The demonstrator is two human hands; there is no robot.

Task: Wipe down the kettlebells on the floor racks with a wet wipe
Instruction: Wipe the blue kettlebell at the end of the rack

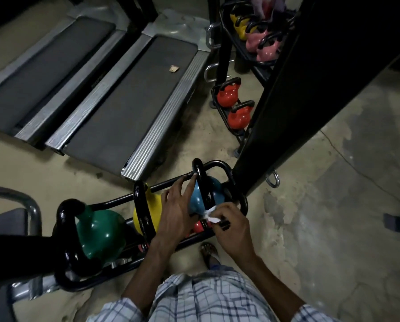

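Observation:
A black floor rack point(242, 201) in front of me holds a green kettlebell point(101, 233), a yellow kettlebell point(153, 205) and a blue kettlebell point(200, 197), each with a black handle. My left hand point(176, 212) rests with straight fingers on the blue kettlebell, fingertips by its handle. My right hand point(232, 225) pinches a crumpled white wet wipe point(209, 213) against the blue kettlebell's near side. A small red item point(197, 226) shows low in the rack between my hands.
Two treadmills point(124, 108) lie at the upper left. A second rack point(226, 119) with two red kettlebells point(226, 95) and, higher, pink and yellow ones stands behind a thick black post point(287, 96). A grey bench frame point(29, 205) is at left. My sandalled foot point(209, 252) stands by the rack.

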